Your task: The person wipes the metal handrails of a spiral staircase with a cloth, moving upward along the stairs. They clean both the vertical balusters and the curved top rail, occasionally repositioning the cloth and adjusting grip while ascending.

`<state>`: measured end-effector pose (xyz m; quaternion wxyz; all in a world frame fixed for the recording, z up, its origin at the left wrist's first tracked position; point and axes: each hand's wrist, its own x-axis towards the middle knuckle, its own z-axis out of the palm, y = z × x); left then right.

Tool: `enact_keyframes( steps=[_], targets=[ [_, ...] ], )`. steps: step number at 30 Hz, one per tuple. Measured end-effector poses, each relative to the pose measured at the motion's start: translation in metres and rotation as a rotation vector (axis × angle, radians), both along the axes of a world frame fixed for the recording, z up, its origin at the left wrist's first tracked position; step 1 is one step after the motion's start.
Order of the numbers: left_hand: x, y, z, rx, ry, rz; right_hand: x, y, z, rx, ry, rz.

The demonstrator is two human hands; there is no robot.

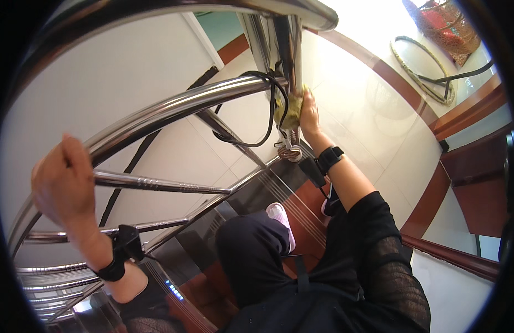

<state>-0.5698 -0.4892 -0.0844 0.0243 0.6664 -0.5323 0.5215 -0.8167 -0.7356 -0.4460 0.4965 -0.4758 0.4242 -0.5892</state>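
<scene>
My right hand (310,114) presses a yellow-green cloth (291,111) against the lower part of a shiny metal newel post (291,50). Its fingers point up along the post, and the cloth hides part of the metal. A black cable (270,125) hangs in loops from the post beside the cloth. On the left, my left hand (65,183) is curled over the curved metal rail (178,104) of the stair railing; its fingertips are hidden. Both wrists wear black strapped devices.
Metal balusters (161,183) slope below the rail beside dark and red steps (223,274). The curved top handrail (157,10) crosses overhead. A shoe-like item (290,153) lies at the post's foot. At upper right are a hoop (419,70) and a woven basket (448,29).
</scene>
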Motion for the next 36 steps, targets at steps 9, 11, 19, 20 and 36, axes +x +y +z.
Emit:
enact_keyframes(
  steps=[9, 11, 19, 20, 36],
  targets=[
    [0.025, 0.006, -0.001, -0.055, 0.195, -0.074, -0.009, -0.009, -0.195, 0.704, -0.455, 0.265],
    [0.026, 0.007, -0.001, -0.053, 0.151, -0.093, -0.01, -0.02, -0.208, 1.014, -0.559, 0.316],
    [0.025, -0.002, -0.001, -0.073, -0.035, -0.011, -0.031, -0.043, -0.135, 0.581, -0.235, 0.77],
    [0.023, -0.004, -0.003, -0.088, -0.087, 0.025, -0.037, -0.039, -0.114, 0.202, 0.143, 0.743],
    [0.013, 0.024, -0.01, -0.121, 0.114, -0.707, -0.048, 0.132, 0.025, 0.421, -0.161, -0.028]
  ],
)
